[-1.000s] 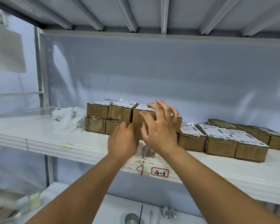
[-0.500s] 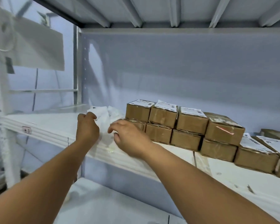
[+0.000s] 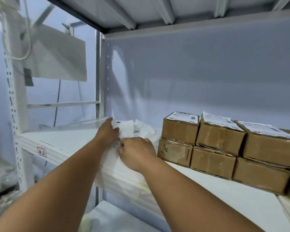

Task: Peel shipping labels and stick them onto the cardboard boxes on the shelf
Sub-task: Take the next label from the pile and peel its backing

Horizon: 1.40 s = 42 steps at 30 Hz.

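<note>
Left hand (image 3: 107, 134) holds the limp label sheets (image 3: 137, 128) on the shelf (image 3: 65, 141); right hand (image 3: 137, 153) seemingly pinches an edge. Thin, tear-prone: lift a corner.

It is a storeroom. Labelled cardboard boxes (image 3: 219, 143) are stacked on a metal shelf (image 3: 60, 144) with a tag (image 3: 41, 151) on its edge.

Loads of headroom above the cardboard boxes (image 3: 219, 143), right up to the upper shelf deck (image 3: 141, 12). Left of the boxes a crumpled pile of label sheets (image 3: 137, 129) clogs the shelf (image 3: 60, 141); further left it's open to the corner post (image 3: 99, 72).
</note>
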Motion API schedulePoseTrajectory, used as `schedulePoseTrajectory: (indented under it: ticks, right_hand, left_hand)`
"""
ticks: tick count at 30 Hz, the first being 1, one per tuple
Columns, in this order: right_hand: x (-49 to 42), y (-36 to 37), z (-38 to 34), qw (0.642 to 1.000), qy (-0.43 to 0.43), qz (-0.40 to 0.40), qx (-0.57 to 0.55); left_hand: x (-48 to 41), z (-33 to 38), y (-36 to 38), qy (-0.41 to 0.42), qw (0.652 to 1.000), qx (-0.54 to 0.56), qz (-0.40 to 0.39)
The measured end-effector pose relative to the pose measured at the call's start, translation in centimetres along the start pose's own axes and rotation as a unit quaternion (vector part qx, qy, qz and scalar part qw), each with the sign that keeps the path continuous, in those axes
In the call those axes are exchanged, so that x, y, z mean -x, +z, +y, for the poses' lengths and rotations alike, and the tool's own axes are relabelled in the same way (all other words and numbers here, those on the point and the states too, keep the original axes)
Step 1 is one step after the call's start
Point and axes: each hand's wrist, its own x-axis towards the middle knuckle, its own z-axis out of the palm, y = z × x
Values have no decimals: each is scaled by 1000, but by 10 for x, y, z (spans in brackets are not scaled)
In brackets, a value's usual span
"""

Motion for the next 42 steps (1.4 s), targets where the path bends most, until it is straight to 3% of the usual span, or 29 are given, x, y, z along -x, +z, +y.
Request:
schedulePoseTrajectory:
  ticks: [2, 5, 11, 16, 20, 24, 29, 32, 36, 42]
  right_hand:
    - [0, -1, 1, 1000, 6, 2, -6]
    - [0, -1, -1, 999, 22, -1, -23]
    - [2, -2, 2, 997, 40, 11, -70]
    - [2, -5, 4, 996, 43, 6, -76]
    - [2, -7, 6, 991, 58, 8, -123]
    - [2, -10, 7, 983, 87, -19, -161]
    - [0, -9, 9, 980, 92, -32, -176]
    - [0, -8, 10, 983, 75, -31, -163]
    - [-4, -2, 11, 990, 67, -49, -110]
    - [-6, 2, 11, 993, 64, -68, -72]
  left_hand:
    - [-2, 1, 9, 44, 997, -43, -48]
    - [1, 0, 14, 48, 984, -164, -54]
    - [0, -2, 12, 81, 985, -149, -16]
    - [2, -2, 6, 76, 995, -68, 19]
    - [6, 2, -4, 45, 995, 81, 40]
    - [15, 7, -4, 33, 987, 152, -47]
    - [16, 7, 2, 94, 989, -97, -61]
    - [15, 4, 2, 82, 990, -114, -32]
    - [17, 7, -1, 67, 994, -58, 70]
    - [26, 16, -7, 98, 967, -95, 214]
